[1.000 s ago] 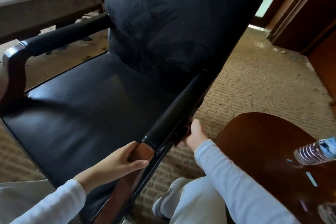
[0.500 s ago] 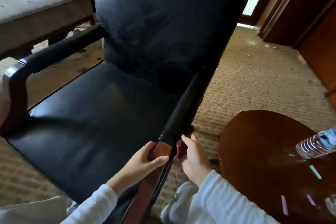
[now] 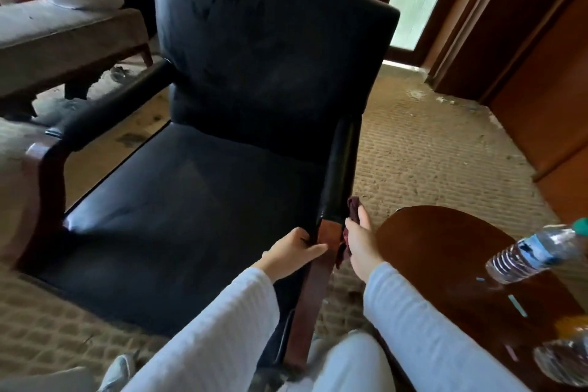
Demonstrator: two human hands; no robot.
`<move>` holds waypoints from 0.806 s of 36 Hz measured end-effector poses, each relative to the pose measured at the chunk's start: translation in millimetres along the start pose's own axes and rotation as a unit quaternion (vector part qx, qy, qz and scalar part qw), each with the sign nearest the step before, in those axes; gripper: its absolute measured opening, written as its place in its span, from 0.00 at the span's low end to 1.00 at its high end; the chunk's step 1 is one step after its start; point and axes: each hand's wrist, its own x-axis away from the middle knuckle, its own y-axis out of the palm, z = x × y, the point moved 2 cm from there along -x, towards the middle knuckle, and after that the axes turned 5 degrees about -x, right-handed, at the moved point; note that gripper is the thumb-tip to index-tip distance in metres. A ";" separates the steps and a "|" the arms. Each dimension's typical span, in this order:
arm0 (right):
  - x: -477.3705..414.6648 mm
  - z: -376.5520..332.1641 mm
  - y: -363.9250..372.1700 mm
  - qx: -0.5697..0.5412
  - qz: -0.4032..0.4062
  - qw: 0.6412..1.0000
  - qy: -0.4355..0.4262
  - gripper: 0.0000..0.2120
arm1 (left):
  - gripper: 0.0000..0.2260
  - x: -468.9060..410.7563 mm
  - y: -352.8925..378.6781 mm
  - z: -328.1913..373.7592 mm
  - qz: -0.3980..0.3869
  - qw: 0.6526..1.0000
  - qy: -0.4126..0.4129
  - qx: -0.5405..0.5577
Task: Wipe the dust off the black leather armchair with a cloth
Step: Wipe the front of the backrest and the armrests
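The black leather armchair [image 3: 203,188] fills the middle of the view, with a tall backrest, a flat seat and padded armrests on wooden front posts. My left hand [image 3: 294,251] grips the wooden front of the right armrest [image 3: 340,175] from the seat side. My right hand [image 3: 359,242] holds a dark red cloth [image 3: 352,210] against the outer side of that armrest, at the joint between leather and wood. Most of the cloth is hidden behind my palm.
A round dark wooden table [image 3: 451,264] stands close on the right, with a plastic water bottle [image 3: 534,251] lying on it. A grey upholstered bench [image 3: 63,41] sits at the back left. Wooden panels [image 3: 541,57] line the right. Woven carpet [image 3: 429,149] covers the floor.
My right hand slid the cloth forward along the outer side of the right armrest, from mid-length to its wooden front. My left hand stayed on the armrest front. The view shifted.
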 end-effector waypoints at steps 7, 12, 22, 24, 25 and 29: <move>52.9 33.0 -19.3 0.035 0.065 0.994 -0.082 0.21 | 0.30 29.9 -48.6 -83.6 0.040 0.992 -0.064 -0.097; 117.0 81.2 -22.3 -0.011 0.107 0.993 -0.052 0.20 | 0.20 58.5 -66.5 -142.5 0.106 0.981 -0.152 -0.066; 108.7 169.8 29.8 -0.033 0.100 0.981 0.161 0.15 | 0.30 114.8 -87.0 -254.4 0.238 0.881 -0.387 0.130; 103.4 160.4 31.4 -0.029 0.126 0.982 0.137 0.15 | 0.29 112.5 -89.1 -271.3 0.203 0.895 -0.375 0.135; 101.6 156.2 31.9 -0.025 0.138 0.983 0.120 0.15 | 0.27 110.3 -89.9 -276.2 0.190 0.902 -0.365 0.128; 91.7 160.1 28.5 -0.001 0.165 0.980 0.113 0.16 | 0.23 99.5 -84.7 -278.5 0.175 0.912 -0.361 0.084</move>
